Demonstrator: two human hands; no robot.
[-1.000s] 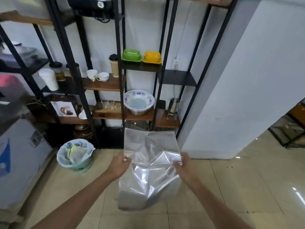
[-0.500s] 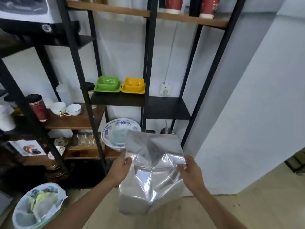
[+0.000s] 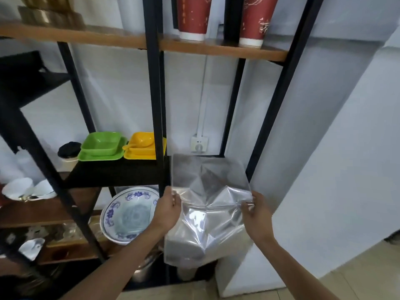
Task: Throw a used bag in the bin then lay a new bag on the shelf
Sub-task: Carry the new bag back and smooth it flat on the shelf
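Observation:
A clear, shiny plastic bag [image 3: 207, 204] is stretched between both hands in front of the black metal shelf unit. My left hand [image 3: 168, 207] pinches its left edge and my right hand [image 3: 255, 210] pinches its right edge. The bag's upper half reaches over the black shelf board [image 3: 121, 172] just right of the upright post [image 3: 159, 118]; its lower half hangs below my hands. The bin is out of view.
On the black shelf stand a green dish [image 3: 101, 146] and a yellow dish [image 3: 140, 146]. A blue-patterned bowl [image 3: 127, 215] sits on the wooden shelf below. Two red cups [image 3: 192, 16] stand on the top shelf. A wall socket [image 3: 199, 145] is behind. A white wall [image 3: 337, 148] closes the right side.
The view has risen and moved closer to the shelves; the bin has dropped out of sight. Both hands have carried the bag up to the level of the black shelf.

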